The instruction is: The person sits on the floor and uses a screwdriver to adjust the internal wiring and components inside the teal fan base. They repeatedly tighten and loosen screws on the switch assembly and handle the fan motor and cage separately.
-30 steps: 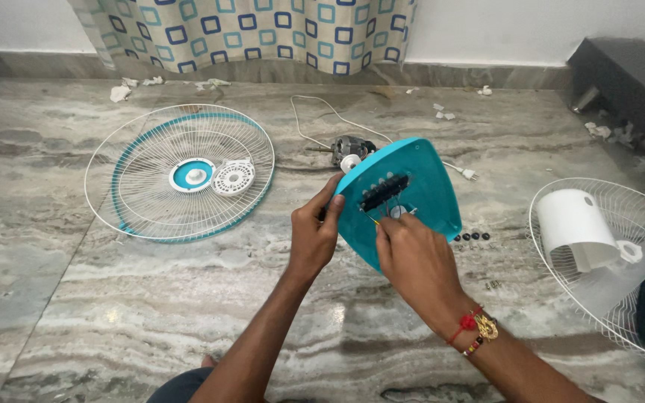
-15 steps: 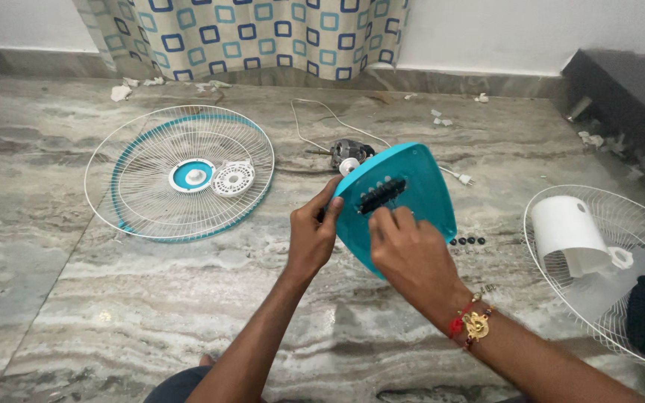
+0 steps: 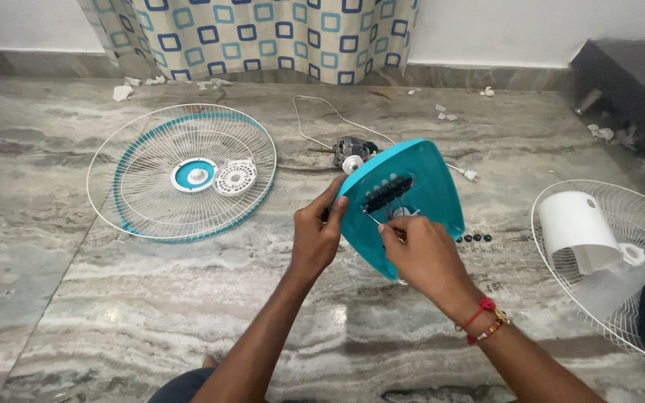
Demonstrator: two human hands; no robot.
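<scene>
While a teal fan base [image 3: 419, 195] is held tilted above the marble floor [image 3: 76, 298] at centre, its left edge is gripped by the left hand [image 3: 316, 237] and a thin tool, seemingly a screwdriver, is pinched in the right hand [image 3: 421, 257] at its row of dark switches [image 3: 388, 194]. The fan is judged already largely dismantled: a grille [image 3: 181, 173] lies far left, the motor [image 3: 351, 149] beyond, a second grille [image 3: 621, 261] right, small black knobs [image 3: 472, 238] just right of the base. Work on the base appears unfinished.

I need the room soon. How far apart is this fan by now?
Done: the front grille, motor and rear grille lie apart on the floor. In hand: left hand holds the teal base shell; right hand picks at its wiring. Left: that switch block.
</scene>
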